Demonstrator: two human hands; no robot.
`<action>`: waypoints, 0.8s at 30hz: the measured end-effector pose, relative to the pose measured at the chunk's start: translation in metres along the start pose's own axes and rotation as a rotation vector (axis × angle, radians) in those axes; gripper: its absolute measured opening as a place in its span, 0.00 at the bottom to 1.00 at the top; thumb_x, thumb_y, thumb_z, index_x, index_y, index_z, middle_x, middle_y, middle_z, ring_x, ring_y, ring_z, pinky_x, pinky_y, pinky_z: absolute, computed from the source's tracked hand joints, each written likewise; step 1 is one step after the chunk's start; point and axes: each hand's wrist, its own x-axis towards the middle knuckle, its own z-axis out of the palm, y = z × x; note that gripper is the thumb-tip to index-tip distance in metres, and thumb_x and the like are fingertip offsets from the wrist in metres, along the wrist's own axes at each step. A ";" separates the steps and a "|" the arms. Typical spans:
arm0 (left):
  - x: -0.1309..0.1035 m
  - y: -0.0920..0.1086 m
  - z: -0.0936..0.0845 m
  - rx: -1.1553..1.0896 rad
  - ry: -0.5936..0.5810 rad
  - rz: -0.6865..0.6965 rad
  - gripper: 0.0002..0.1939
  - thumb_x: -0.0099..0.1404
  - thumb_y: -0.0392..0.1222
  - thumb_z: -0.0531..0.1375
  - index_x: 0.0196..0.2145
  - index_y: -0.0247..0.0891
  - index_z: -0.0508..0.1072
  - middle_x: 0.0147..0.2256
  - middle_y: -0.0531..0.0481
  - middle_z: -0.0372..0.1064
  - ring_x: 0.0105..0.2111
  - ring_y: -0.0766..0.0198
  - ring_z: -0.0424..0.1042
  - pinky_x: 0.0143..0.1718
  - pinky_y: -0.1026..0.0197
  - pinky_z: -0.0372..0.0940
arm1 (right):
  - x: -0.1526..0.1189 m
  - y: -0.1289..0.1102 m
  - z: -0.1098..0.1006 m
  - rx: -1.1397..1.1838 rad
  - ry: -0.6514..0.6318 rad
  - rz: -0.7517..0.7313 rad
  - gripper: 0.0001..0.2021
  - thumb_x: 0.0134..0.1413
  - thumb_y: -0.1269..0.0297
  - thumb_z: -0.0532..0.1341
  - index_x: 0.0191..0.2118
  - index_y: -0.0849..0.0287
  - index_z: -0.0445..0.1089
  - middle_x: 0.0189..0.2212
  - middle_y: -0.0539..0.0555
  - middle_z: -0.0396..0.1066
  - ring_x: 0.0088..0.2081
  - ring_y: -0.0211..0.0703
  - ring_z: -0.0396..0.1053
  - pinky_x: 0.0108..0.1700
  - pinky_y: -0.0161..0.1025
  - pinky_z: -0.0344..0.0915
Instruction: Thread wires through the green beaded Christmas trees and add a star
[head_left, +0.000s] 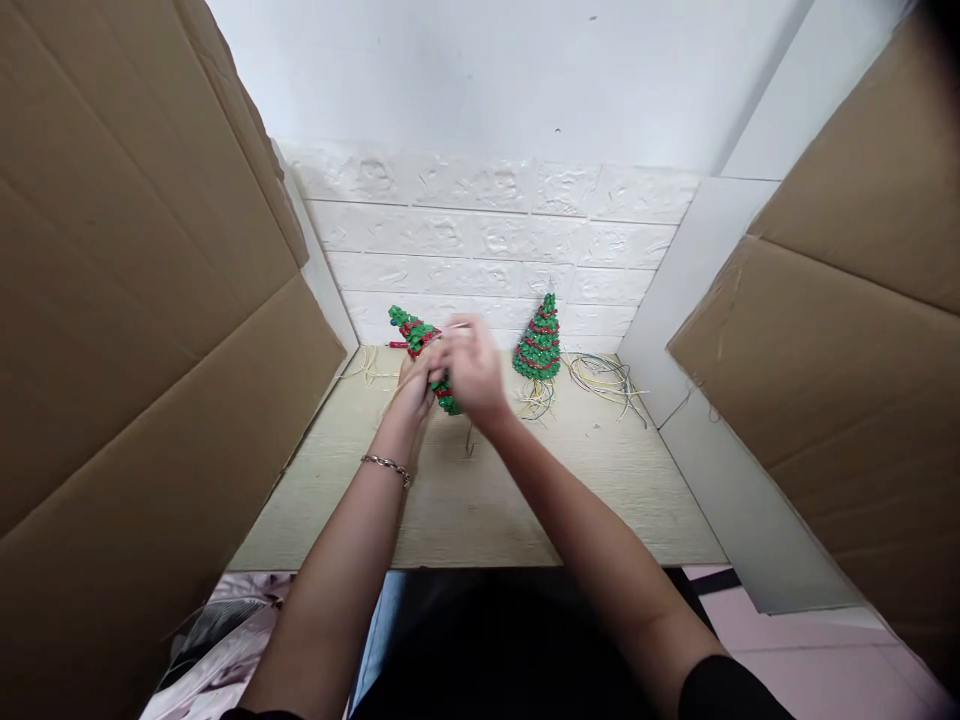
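My left hand (418, 384) is closed around a small beaded Christmas tree (415, 333), green with red garland strands. The tree leans with its tip up to the left and its wider base down to the right, partly covered by my hands. Over the middle of the tree is my right hand (475, 372), smeared by motion, its fingers bent close to my left fingers. Whether it grips anything is unclear. A thin wire hook (469, 440) shows below the tree's base.
A second beaded tree (540, 345) stands upright by the brick-patterned wall (499, 238). Coiled yellow and dark wires (604, 378) lie to its right, with more wire pieces (369, 366) at left. A red object (397, 345) lies behind the held tree. Cardboard panels (247, 330) flank the wooden tabletop (480, 520).
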 end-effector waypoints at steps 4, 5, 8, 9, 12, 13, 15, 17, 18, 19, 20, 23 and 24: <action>-0.007 0.011 0.005 -0.089 -0.073 -0.112 0.12 0.53 0.44 0.62 0.34 0.34 0.69 0.29 0.50 0.71 0.28 0.63 0.72 0.34 0.60 0.68 | 0.011 0.000 -0.081 0.479 0.548 0.172 0.03 0.60 0.68 0.46 0.34 0.56 0.51 0.17 0.41 0.60 0.16 0.29 0.61 0.27 0.29 0.63; -0.009 0.013 0.005 -0.103 -0.098 -0.136 0.12 0.54 0.45 0.60 0.34 0.34 0.69 0.30 0.48 0.72 0.30 0.61 0.72 0.35 0.58 0.69 | 0.014 0.001 -0.097 0.568 0.631 0.232 0.04 0.59 0.70 0.45 0.32 0.57 0.51 0.16 0.41 0.61 0.16 0.28 0.61 0.28 0.29 0.64; -0.015 0.018 0.004 -0.103 -0.188 -0.172 0.18 0.55 0.49 0.59 0.37 0.32 0.71 0.35 0.44 0.73 0.35 0.56 0.73 0.39 0.54 0.68 | 0.016 0.008 -0.125 0.588 0.720 0.194 0.03 0.57 0.71 0.46 0.32 0.57 0.52 0.17 0.42 0.64 0.17 0.29 0.64 0.28 0.29 0.64; -0.017 0.019 0.003 -0.094 -0.232 -0.190 0.21 0.53 0.51 0.60 0.38 0.32 0.71 0.37 0.42 0.73 0.36 0.55 0.73 0.40 0.53 0.68 | 0.016 0.010 -0.127 0.551 0.727 0.155 0.02 0.56 0.71 0.47 0.33 0.57 0.53 0.17 0.42 0.64 0.17 0.29 0.64 0.27 0.28 0.63; -0.023 0.021 0.001 -0.101 -0.398 -0.185 0.28 0.48 0.55 0.62 0.41 0.31 0.71 0.42 0.40 0.71 0.39 0.54 0.72 0.43 0.52 0.66 | 0.011 0.012 -0.122 0.425 0.695 0.058 0.02 0.53 0.69 0.50 0.34 0.57 0.54 0.18 0.43 0.67 0.18 0.30 0.66 0.24 0.27 0.61; -0.024 0.021 0.000 -0.100 -0.451 -0.192 0.30 0.47 0.56 0.63 0.42 0.31 0.71 0.44 0.40 0.70 0.40 0.53 0.72 0.43 0.52 0.66 | 0.009 0.011 -0.118 0.392 0.654 0.035 0.02 0.53 0.68 0.51 0.34 0.57 0.55 0.20 0.44 0.69 0.20 0.31 0.68 0.26 0.27 0.62; -0.025 0.020 -0.001 -0.094 -0.533 -0.225 0.31 0.45 0.56 0.64 0.42 0.31 0.71 0.46 0.39 0.69 0.39 0.54 0.72 0.41 0.52 0.66 | 0.005 0.010 -0.108 0.341 0.527 -0.004 0.05 0.51 0.64 0.54 0.34 0.58 0.57 0.26 0.48 0.72 0.28 0.33 0.72 0.31 0.30 0.65; -0.025 0.019 -0.002 -0.089 -0.584 -0.266 0.31 0.44 0.55 0.65 0.42 0.32 0.72 0.47 0.38 0.68 0.38 0.54 0.72 0.40 0.52 0.67 | 0.000 0.010 -0.099 0.292 0.381 -0.031 0.10 0.51 0.57 0.55 0.34 0.58 0.59 0.33 0.52 0.74 0.36 0.36 0.73 0.38 0.33 0.67; -0.024 0.017 -0.003 -0.084 -0.603 -0.288 0.31 0.43 0.55 0.66 0.42 0.32 0.72 0.47 0.38 0.68 0.37 0.55 0.72 0.39 0.53 0.67 | -0.002 0.011 -0.095 0.262 0.312 -0.033 0.12 0.51 0.54 0.55 0.33 0.58 0.60 0.35 0.54 0.74 0.38 0.38 0.72 0.40 0.35 0.67; -0.022 0.016 -0.004 -0.078 -0.618 -0.306 0.31 0.42 0.55 0.66 0.41 0.32 0.72 0.48 0.37 0.68 0.37 0.55 0.72 0.39 0.53 0.67 | -0.004 0.012 -0.091 0.224 0.247 -0.027 0.14 0.51 0.51 0.56 0.33 0.58 0.61 0.35 0.55 0.73 0.39 0.39 0.72 0.42 0.37 0.67; -0.021 0.014 -0.004 -0.069 -0.632 -0.322 0.32 0.41 0.55 0.67 0.41 0.32 0.72 0.47 0.36 0.68 0.37 0.54 0.72 0.39 0.53 0.67 | -0.006 0.014 -0.088 0.185 0.189 -0.015 0.16 0.50 0.49 0.57 0.32 0.58 0.61 0.35 0.55 0.73 0.40 0.40 0.72 0.44 0.38 0.66; -0.020 0.011 -0.005 -0.055 -0.638 -0.306 0.33 0.40 0.55 0.67 0.41 0.31 0.72 0.45 0.36 0.69 0.37 0.52 0.72 0.39 0.52 0.66 | -0.009 0.020 -0.082 0.106 0.051 0.044 0.18 0.44 0.50 0.63 0.33 0.57 0.58 0.30 0.53 0.73 0.36 0.41 0.73 0.44 0.40 0.66; -0.020 0.011 -0.005 -0.053 -0.632 -0.286 0.33 0.40 0.55 0.67 0.41 0.31 0.72 0.44 0.37 0.70 0.37 0.52 0.72 0.40 0.52 0.66 | -0.010 0.022 -0.081 0.104 0.016 0.065 0.19 0.43 0.51 0.64 0.35 0.56 0.57 0.29 0.52 0.73 0.34 0.40 0.73 0.43 0.40 0.67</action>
